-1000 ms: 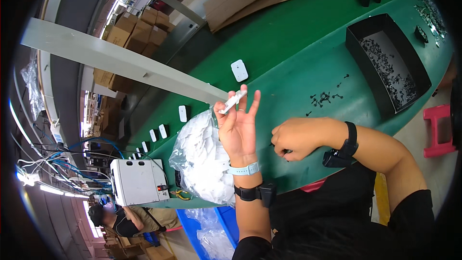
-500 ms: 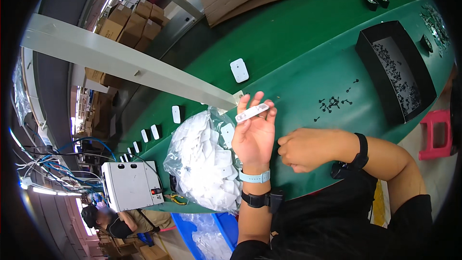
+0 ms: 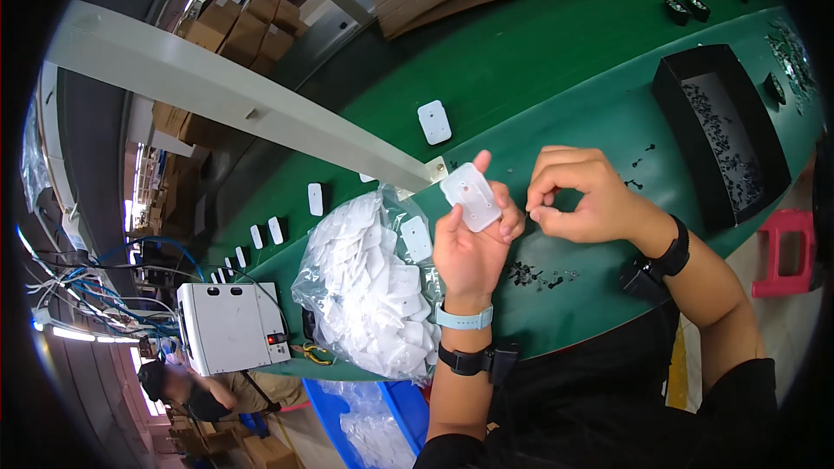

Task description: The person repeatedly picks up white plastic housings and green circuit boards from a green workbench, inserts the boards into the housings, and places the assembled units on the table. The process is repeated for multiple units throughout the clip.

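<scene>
White cover [image 3: 469, 198] partly hides left hand [image 3: 473, 256]; grip unclear in right hand [image 3: 584, 194].

The plate [image 3: 466, 192] is white, the box [image 3: 695, 63] black, the table [image 3: 556, 323] green.

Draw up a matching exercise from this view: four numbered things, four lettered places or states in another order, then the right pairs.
1. Black rectangular open box
2. White rounded-rectangular plastic plate
3. Clear plastic bag
4. Pale blue wrist strap

A. Held in the left hand
B. Full of flat white pieces
C. Fastened around the left wrist
D. Holds many small dark parts

Pairs: 1-D, 2-A, 3-B, 4-C.
</scene>
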Action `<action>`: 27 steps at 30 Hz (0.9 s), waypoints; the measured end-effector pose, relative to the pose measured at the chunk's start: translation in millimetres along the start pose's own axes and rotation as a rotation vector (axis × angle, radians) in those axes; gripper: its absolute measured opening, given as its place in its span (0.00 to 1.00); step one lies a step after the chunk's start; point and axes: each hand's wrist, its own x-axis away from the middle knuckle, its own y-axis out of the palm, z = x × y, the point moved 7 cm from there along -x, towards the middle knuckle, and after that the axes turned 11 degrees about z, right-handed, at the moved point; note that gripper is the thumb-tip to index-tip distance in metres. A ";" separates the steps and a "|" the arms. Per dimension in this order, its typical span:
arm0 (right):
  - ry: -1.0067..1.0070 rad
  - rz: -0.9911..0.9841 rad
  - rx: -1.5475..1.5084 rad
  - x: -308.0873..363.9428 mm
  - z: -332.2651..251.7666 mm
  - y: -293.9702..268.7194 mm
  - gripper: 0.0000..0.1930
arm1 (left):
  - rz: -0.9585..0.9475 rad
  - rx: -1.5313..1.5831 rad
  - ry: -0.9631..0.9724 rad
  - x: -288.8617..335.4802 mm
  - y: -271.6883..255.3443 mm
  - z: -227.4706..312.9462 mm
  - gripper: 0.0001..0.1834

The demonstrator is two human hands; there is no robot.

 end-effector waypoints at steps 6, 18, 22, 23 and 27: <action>-0.198 0.110 0.197 -0.3 1.2 -5.6 0.07 | 0.140 -0.478 -0.044 1.6 -5.2 -17.2 0.25; -0.241 0.080 0.346 0.9 4.1 -5.3 0.07 | 0.139 -0.600 -0.026 3.6 -5.2 -16.5 0.22; -0.187 0.080 0.332 0.8 8.4 -5.5 0.07 | 0.144 -0.690 -0.007 3.2 -1.6 -16.6 0.22; -0.181 0.089 0.326 0.6 8.5 -5.7 0.07 | 0.151 -0.717 0.002 3.1 -1.1 -16.6 0.22; -0.143 0.079 0.333 1.8 10.8 -6.2 0.07 | 0.171 -0.779 0.018 4.4 -0.6 -16.1 0.21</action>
